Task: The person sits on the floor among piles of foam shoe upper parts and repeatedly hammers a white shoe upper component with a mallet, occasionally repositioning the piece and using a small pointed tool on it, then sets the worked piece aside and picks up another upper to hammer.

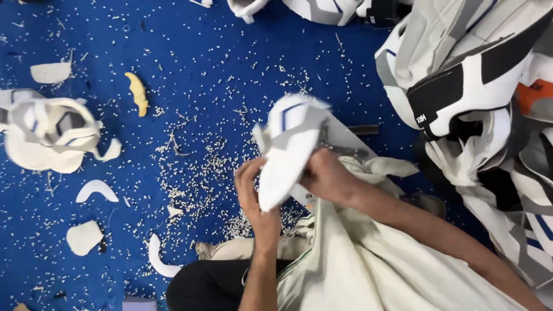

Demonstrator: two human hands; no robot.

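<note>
We gripped a white padded piece (288, 151) in both hands, left hand (253, 190) fingers clenched beneath it, right hand (328, 175) fingers clasping its side, white crumbs (196, 173) scattered left of our fingers.

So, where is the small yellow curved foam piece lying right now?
In the head view, the small yellow curved foam piece lies on the blue floor at upper left, above-right of the white padded guard and well left of both hands.

open blue mat (201, 75) centre, pad pile (478, 98) blocks rt, scraps (95, 190) lt
</note>
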